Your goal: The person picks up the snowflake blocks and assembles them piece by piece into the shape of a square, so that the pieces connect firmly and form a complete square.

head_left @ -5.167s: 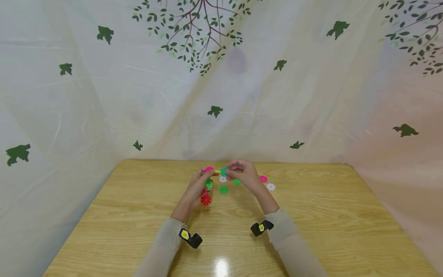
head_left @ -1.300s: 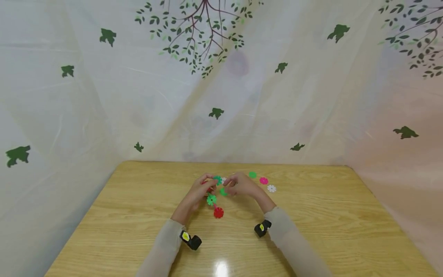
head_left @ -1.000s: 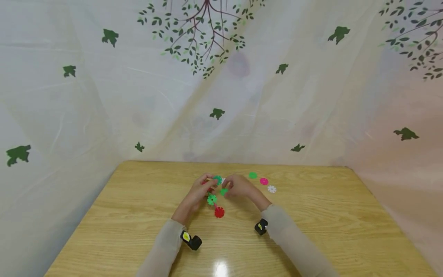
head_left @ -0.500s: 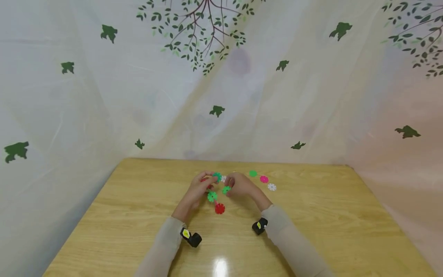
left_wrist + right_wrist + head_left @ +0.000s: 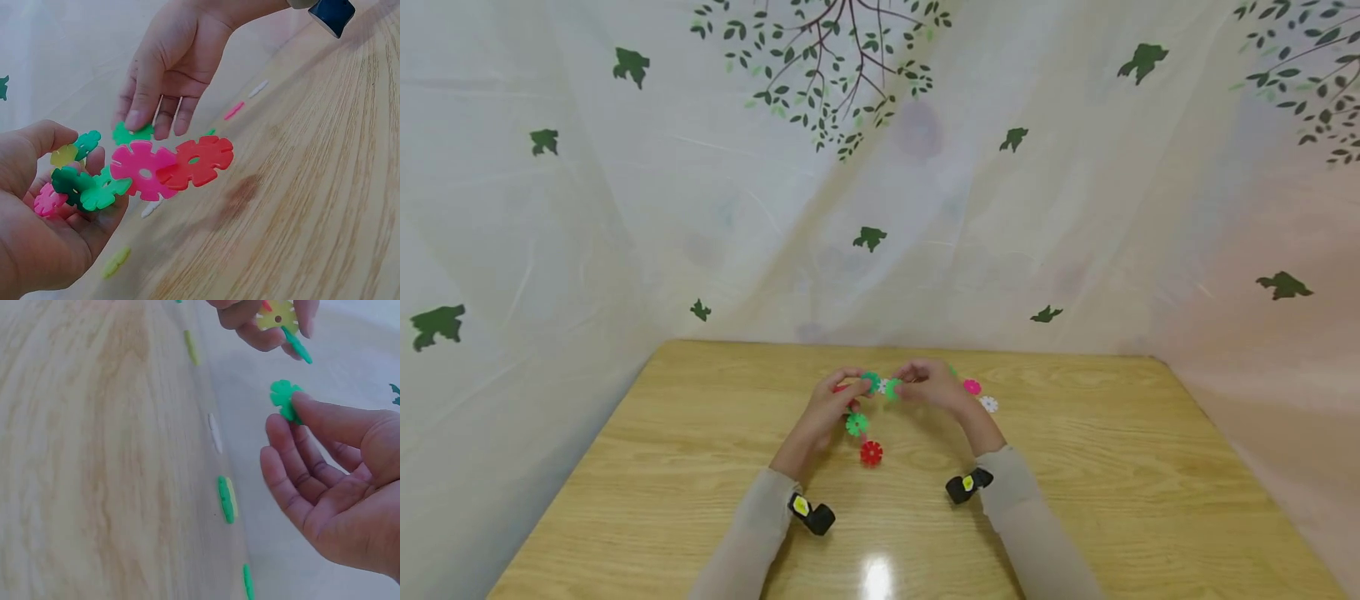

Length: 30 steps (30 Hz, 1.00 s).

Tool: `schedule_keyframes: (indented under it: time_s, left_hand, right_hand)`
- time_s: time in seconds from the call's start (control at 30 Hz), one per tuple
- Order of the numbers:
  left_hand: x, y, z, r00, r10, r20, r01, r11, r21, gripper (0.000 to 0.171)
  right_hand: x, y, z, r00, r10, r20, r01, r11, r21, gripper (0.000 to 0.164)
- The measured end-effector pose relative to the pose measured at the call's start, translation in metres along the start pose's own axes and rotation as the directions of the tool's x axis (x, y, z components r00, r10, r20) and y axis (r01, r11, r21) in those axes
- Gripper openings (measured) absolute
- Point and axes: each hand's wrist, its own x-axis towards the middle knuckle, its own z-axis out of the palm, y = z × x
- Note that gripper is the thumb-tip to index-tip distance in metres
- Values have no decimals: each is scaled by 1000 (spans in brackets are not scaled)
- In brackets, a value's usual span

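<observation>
My left hand (image 5: 826, 407) holds a joined chain of notched plastic flower discs. In the left wrist view the chain shows a yellow disc (image 5: 64, 155), a teal disc (image 5: 87, 144), several green and pink ones, and a red disc (image 5: 199, 164) at its outer end. The red end hangs toward the body in the head view. My right hand (image 5: 931, 386) pinches a single green flower disc (image 5: 283, 399) between thumb and index finger, its other fingers loosely bent. That disc is close to the chain's teal disc but apart from it in the right wrist view.
On the wooden table (image 5: 1075, 483) lie a pink disc (image 5: 972, 387), a white disc (image 5: 989, 404) and another white disc (image 5: 883, 386) behind the hands. The right wrist view also shows green and yellow discs (image 5: 225, 500) side by side. A printed curtain (image 5: 760, 250) rises behind.
Earlier, the right hand held the teal disc at the chain's yellow disc; the teal one now stays with the chain. The right hand has since picked a green disc off the table and lifted it.
</observation>
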Motion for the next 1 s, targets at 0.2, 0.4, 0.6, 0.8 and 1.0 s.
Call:
schedule_keyframes:
  time_s: [0.2,0.4,0.6,0.8,1.0]
  left_hand:
    - [2,1,0,999,-15,31,15,1000,5,32]
    - [3,2,1,999,-30,25,31,999,-24,26]
    - [1,6,2,997,-55,45,57,998,-33,24]
    - [-1,11,2,995,-60,77,64,996,-53,25]
    - [-4,14,5,995,-22,96,31,995,-92,13]
  right_hand:
    - [2,-2,-5,997,-39,-73,44,997,57,26]
    - [3,-5,-5,993,-73,-88,82,990,112,25]
    - [5,-7,-1,989,-111,-94,119,988,93,23]
    - [4,-12,3,980,-149,-136,161,983,85,17]
    - [4,-16,10,964,-172,-205,203,969,138,17]
